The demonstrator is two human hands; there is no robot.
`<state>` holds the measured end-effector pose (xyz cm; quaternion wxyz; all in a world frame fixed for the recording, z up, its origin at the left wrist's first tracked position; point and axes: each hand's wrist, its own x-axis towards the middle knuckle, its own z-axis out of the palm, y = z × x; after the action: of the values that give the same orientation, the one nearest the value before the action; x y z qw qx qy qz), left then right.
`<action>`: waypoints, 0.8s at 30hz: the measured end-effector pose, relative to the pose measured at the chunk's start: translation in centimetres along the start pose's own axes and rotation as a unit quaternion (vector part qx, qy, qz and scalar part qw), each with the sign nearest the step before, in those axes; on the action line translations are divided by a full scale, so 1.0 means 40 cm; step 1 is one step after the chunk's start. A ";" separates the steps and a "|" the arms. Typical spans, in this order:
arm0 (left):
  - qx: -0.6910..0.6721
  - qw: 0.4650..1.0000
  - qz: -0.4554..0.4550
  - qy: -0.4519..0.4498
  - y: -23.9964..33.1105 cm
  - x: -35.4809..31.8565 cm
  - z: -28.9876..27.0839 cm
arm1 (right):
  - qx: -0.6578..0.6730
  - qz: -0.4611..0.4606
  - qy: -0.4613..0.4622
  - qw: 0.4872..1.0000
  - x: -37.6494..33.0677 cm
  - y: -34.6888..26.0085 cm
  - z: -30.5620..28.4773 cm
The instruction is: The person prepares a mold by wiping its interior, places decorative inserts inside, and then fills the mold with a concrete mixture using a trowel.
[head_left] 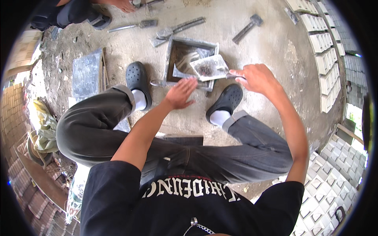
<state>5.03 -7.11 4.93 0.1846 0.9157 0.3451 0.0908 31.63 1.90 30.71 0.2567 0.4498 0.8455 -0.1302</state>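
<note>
My right hand (pixel 258 78) is wrapped round the handle of a pointed trowel (pixel 210 67). Its flat blade, smeared with grey, is held over the right side of a square grey mould frame (pixel 168 59) on the ground between my feet. Inside the frame lies a plate with a curved pattern (pixel 188 59), partly hidden by the blade. My left hand (pixel 182 93) is open, fingers stretched out at the frame's near edge; whether it presses on the edge I cannot tell. A small metal loop (pixel 156 83) sticks out at the frame's near left corner.
Beyond the frame lie a long flat tool (pixel 185 26), a brush-like tool (pixel 147 23) and a hammer (pixel 248 28). A grey board (pixel 87 74) leans at left. Rows of pale moulded blocks (pixel 321 47) line the right. Another person's hand (pixel 123 4) shows at the top left.
</note>
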 end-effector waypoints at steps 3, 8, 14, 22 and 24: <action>0.002 1.000 0.002 -0.003 -0.045 0.013 -0.027 | 0.101 0.037 0.005 0.994 0.016 0.041 -0.011; 0.054 0.967 -0.226 0.103 -0.188 0.091 -0.098 | 0.396 0.145 0.042 0.906 0.116 0.130 -0.017; -0.058 0.959 -0.238 0.143 -0.242 0.122 -0.073 | 0.649 0.276 0.126 0.698 0.483 0.194 0.112; -0.093 0.955 -0.251 0.129 -0.247 0.129 -0.076 | 0.636 0.330 0.161 0.678 0.898 0.320 0.158; -0.096 0.955 -0.251 0.122 -0.252 0.121 -0.078 | 0.634 0.328 0.171 0.679 0.963 0.323 0.156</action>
<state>1.70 3.96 3.96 0.2451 0.7594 0.5736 0.1849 26.45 33.07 4.41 -0.2124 0.7681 0.3878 -0.4632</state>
